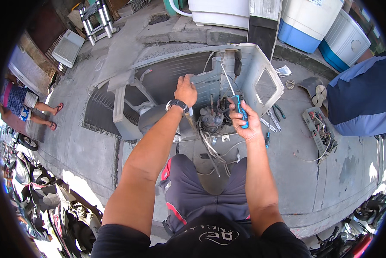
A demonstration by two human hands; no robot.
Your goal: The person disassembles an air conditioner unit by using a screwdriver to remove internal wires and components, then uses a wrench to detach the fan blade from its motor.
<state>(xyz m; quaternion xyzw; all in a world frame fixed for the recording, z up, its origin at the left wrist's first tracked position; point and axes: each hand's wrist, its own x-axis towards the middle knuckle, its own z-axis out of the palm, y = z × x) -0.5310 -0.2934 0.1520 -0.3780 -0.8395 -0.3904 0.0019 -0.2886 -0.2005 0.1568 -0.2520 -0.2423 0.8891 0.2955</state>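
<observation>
Midway, by the look of it: an outdoor air-conditioner unit (261, 64) lies opened in front of the knees, its inner divider still standing.
Nearest, pale cables (212, 151) trail from the unit; just beyond, the right hand (246, 121) is wrapped around a blue-handled screwdriver (241, 112), shank aimed at the casing's inner corner, tip contact unclear. The left hand (185, 91) lies against the blue-grey divider panel (208, 82); whether it grips or merely rests, I cannot tell. The compressor (211, 120) is exposed but seated, so its removal, if wanted, seems undone. Off right, past the slip-joint pliers (280, 112), a wire-filled control box (318, 130) sits apart, presumably already detached; washing machines (298, 23) stand farthest.
</observation>
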